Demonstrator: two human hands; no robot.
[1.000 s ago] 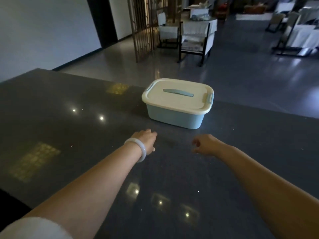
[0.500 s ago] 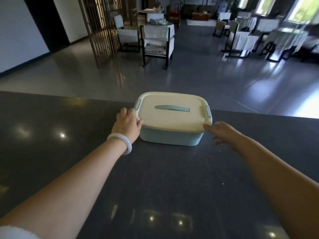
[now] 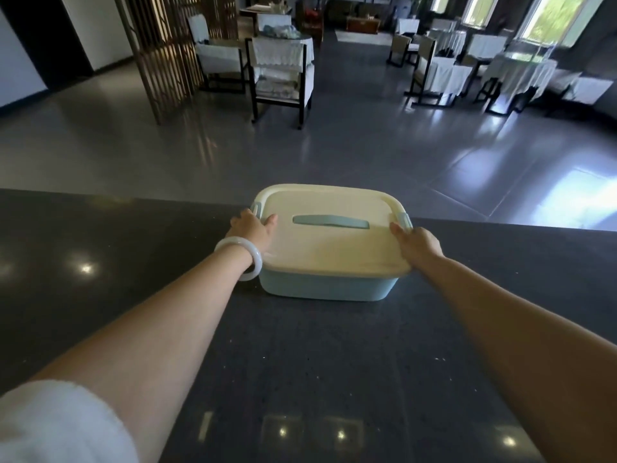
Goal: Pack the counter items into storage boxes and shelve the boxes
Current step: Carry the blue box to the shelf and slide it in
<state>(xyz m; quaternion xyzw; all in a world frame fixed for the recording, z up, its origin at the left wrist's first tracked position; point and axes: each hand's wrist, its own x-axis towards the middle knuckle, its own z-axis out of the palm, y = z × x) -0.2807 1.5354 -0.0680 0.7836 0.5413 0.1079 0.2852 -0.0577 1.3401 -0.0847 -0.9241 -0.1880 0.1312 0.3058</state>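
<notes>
My left hand (image 3: 252, 230) and right hand (image 3: 416, 243) now grip the storage box (image 3: 329, 262) by its lid edges (a second ago both hung free). It is ready to lift off the counter (image 3: 300, 362).

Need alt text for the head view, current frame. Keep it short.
Both hands grip a lidded pale-blue storage box on a dark counter: left hand and right hand at opposite ends of its cream lid. Behind is a dining room with white-covered chairs.
</notes>
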